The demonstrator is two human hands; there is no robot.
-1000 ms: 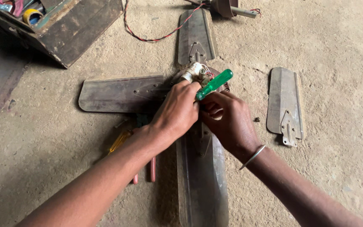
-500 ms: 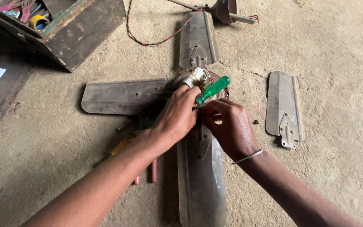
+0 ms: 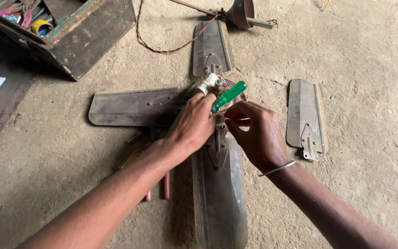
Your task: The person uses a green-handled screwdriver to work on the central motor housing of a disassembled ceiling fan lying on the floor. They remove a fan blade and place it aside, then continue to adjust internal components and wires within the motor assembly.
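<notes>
The left hand (image 3: 194, 122) grips a green-handled screwdriver (image 3: 228, 96) at the ceiling fan's hub (image 3: 210, 85), the right hand (image 3: 254, 133) pinches something too small to tell beside it, above the nearest blade (image 3: 219, 193) on the concrete floor (image 3: 355, 55).

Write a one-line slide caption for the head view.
Left hand holds green-handled screwdriver at ceiling fan hub; right hand alongside.

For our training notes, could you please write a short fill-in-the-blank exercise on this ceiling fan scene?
1. The screwdriver in the left hand has a ____ handle.
2. The right hand wears a thin metal ____ on its wrist.
3. One loose fan blade lies apart on the person's ____ side.

Missing words: green; bangle; right
</notes>
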